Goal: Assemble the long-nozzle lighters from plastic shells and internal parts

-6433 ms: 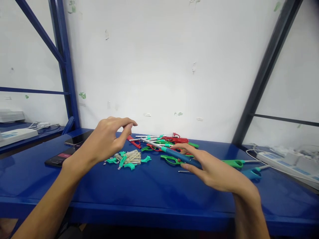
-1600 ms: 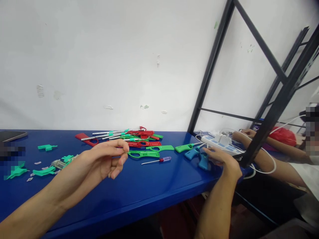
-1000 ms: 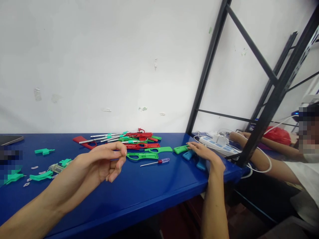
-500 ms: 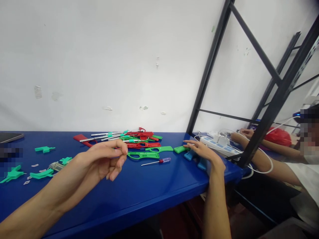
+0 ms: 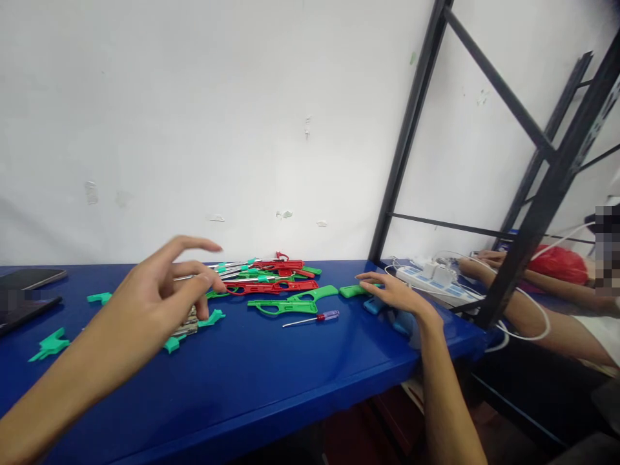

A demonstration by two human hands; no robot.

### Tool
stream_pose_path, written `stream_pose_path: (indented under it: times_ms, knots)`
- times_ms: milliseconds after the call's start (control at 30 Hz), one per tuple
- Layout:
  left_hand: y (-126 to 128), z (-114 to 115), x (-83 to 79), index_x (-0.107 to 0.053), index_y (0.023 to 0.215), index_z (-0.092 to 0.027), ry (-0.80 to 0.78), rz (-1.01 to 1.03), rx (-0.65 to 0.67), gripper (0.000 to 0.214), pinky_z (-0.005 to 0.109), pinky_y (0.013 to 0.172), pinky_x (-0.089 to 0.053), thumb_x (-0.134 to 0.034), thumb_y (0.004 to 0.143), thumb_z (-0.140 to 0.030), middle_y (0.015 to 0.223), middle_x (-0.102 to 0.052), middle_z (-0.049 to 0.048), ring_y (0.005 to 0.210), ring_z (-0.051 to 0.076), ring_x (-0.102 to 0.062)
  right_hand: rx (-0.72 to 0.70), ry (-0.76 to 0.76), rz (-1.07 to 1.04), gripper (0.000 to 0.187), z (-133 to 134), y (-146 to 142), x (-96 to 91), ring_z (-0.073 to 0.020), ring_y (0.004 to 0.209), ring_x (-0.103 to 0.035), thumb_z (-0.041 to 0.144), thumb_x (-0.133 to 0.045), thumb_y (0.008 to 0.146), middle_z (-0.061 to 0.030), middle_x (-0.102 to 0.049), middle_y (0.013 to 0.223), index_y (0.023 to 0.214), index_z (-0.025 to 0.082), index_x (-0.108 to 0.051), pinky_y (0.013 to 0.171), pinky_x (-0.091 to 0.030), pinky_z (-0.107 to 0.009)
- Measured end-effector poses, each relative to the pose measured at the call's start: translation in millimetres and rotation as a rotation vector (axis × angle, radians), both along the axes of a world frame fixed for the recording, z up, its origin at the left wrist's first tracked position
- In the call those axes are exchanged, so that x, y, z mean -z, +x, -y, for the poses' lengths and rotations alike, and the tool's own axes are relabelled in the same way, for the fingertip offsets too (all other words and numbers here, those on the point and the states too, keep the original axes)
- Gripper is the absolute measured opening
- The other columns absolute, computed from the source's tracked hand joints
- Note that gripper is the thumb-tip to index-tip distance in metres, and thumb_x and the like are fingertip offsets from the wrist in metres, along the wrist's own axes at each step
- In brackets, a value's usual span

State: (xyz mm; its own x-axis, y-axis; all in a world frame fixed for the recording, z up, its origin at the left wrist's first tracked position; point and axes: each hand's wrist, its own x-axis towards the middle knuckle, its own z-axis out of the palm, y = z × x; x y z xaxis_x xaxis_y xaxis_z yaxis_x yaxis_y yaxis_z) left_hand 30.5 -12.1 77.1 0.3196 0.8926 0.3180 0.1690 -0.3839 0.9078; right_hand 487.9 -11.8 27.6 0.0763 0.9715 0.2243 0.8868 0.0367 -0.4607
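Note:
My left hand (image 5: 165, 287) hovers over the left-middle of the blue table (image 5: 271, 387). Its index finger is stretched forward, the fingers are apart, and nothing shows between them. Just beneath the fingertips lie a brownish, metallic-looking part (image 5: 192, 323), partly hidden, and small teal plastic pieces (image 5: 213, 318). My right hand (image 5: 400, 298) rests with outstretched fingers at the right, its fingertips at a green plastic piece (image 5: 352, 291) and above blue pieces (image 5: 372, 305). Between the hands lie a green toy-gun half (image 5: 285, 306), a red one (image 5: 271, 286) and a screwdriver (image 5: 320, 317).
Silver rods (image 5: 232, 266) lie piled by the wall. A phone (image 5: 31, 279) is at the far left, near more teal pieces (image 5: 51, 345). A black metal frame (image 5: 409, 135) rises at the right, with a white power strip (image 5: 431, 283) and cables. A co-worker's arms (image 5: 547, 310) reach in beyond.
My left hand has drawn back left and opened, uncovering the metallic part and teal pieces. The view has turned slightly left. My right hand stays about where it was.

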Motion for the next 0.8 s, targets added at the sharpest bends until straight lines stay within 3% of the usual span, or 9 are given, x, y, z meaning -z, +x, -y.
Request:
stream_pose_path:
  times_ms: [100,200,233,300,367,467,633,733,800]
  knots:
    - [-6.1,2.0,-3.1,-0.05,0.137,-0.04,0.264,-0.273,-0.365,0.052,0.03,0.054,-0.046,-0.064,0.088,-0.054,0.113,-0.07,0.0017,0.075,0.024,-0.069,0.007,0.103,0.044,0.043,5.8,-17.9,-1.7,-0.0341,0.139,-0.059,0.052,-0.053,0.105,-0.0101,-0.068,0.146,0.135,0.026,-0.07,0.12,-0.043,-0.048]
    - [-15.3,2.8,-10.1,-0.054,0.135,-0.037,0.366,-0.527,-0.545,0.046,0.037,0.065,-0.049,-0.054,0.093,-0.055,0.14,-0.058,0.0089,0.084,0.027,-0.074,-0.01,0.122,0.076,0.049,4.2,-40.7,-11.3,-0.0363,0.153,-0.043,0.056,-0.055,0.102,-0.0079,-0.044,0.169,0.14,0.029,-0.067,0.126,-0.033,-0.05]
    - [-19.5,2.1,-13.5,-0.055,0.135,-0.035,0.371,-0.592,-0.59,0.045,0.038,0.068,-0.049,-0.053,0.095,-0.054,0.139,-0.058,0.0111,0.087,0.028,-0.074,-0.023,0.095,0.083,0.05,1.8,-48.6,-15.8,-0.0378,0.153,-0.043,0.057,-0.059,0.1,-0.0083,-0.039,0.172,0.14,0.029,-0.068,0.126,-0.035,-0.05]
    - [-28.9,-0.3,-20.8,-0.05,0.141,-0.033,0.365,-0.66,-0.661,0.047,0.038,0.07,-0.047,-0.052,0.097,-0.05,0.112,-0.071,0.0098,0.1,0.034,-0.073,-0.048,0.019,0.087,0.052,-3.8,-64.4,-24.7,-0.0404,0.139,-0.06,0.058,-0.066,0.095,-0.0112,-0.033,0.175,0.137,0.027,-0.071,0.116,-0.047,-0.05]
    - [-38.4,-3.2,-27.6,-0.046,0.145,-0.03,0.402,-0.71,-0.747,0.049,0.037,0.072,-0.044,-0.051,0.099,-0.046,0.081,-0.074,0.0056,0.122,0.039,-0.065,-0.074,-0.041,0.073,0.058,-7.4,-79.8,-30.6,-0.0351,0.113,-0.076,0.06,-0.068,0.093,-0.0127,-0.023,0.178,0.14,0.027,-0.069,0.1,-0.06,-0.046]
    - [-50.9,-8.1,-33.0,-0.045,0.146,-0.024,0.335,-0.767,-0.767,0.051,0.038,0.072,-0.042,-0.048,0.101,-0.047,0.075,-0.075,0.0051,0.116,0.041,-0.066,-0.114,-0.054,0.037,0.061,-6.1,-102.0,-29.9,-0.0247,0.097,-0.08,0.061,-0.056,0.1,-0.0095,-0.011,0.181,0.152,0.029,-0.058,0.086,-0.065,-0.037]
    - [-66.2,-17.7,-28.1,-0.045,0.143,-0.014,0.293,-0.833,-0.739,0.053,0.037,0.069,-0.041,-0.038,0.105,-0.051,0.065,-0.071,0.0028,0.082,0.034,-0.072,-0.164,-0.074,0.058,0.052,0.7,-133.2,-20.0,-0.0198,0.072,-0.078,0.059,-0.053,0.102,-0.0076,-0.036,0.173,0.146,0.034,-0.063,0.06,-0.063,-0.034]
    - [-68.2,-19.7,-26.5,-0.049,0.139,-0.016,0.27,-0.802,-0.728,0.051,0.038,0.069,-0.045,-0.036,0.106,-0.053,0.065,-0.067,0.0001,0.068,0.029,-0.074,-0.178,-0.011,0.136,0.05,-2.0,-147.0,-26.8,-0.0218,0.072,-0.078,0.059,-0.049,0.104,-0.0085,-0.058,0.158,0.144,0.033,-0.064,0.067,-0.063,-0.036]
    - [-66.8,-18.7,-27.6,-0.052,0.139,-0.018,0.185,-0.74,-0.698,0.051,0.038,0.068,-0.049,-0.039,0.104,-0.053,0.079,-0.07,0.0024,0.055,0.024,-0.071,-0.202,0.028,0.205,0.048,-8.9,-154.8,-37.6,-0.0221,0.07,-0.077,0.057,-0.049,0.104,-0.0088,-0.071,0.141,0.141,0.031,-0.066,0.073,-0.062,-0.038]
